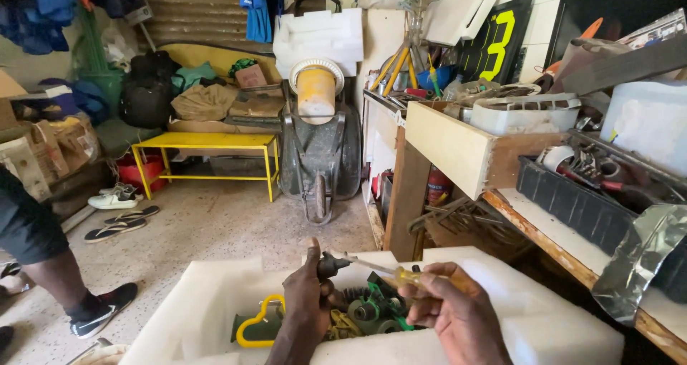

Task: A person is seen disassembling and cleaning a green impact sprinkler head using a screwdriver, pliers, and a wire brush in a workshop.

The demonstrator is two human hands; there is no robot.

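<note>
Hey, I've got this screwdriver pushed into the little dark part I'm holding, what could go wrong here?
The screwdriver tip points toward your left hand; a slip could jab it. The small dark part is held in the air, so it might twist loose and drop into the white foam box among the clutter.

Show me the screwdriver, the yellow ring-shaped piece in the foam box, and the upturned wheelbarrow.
screwdriver (pixel 411 275), head view, on its yellow handle by the right hand.
yellow ring-shaped piece (pixel 252 329), head view, on its lower loop.
wheelbarrow (pixel 318 150), head view, on its dark tray.
</note>
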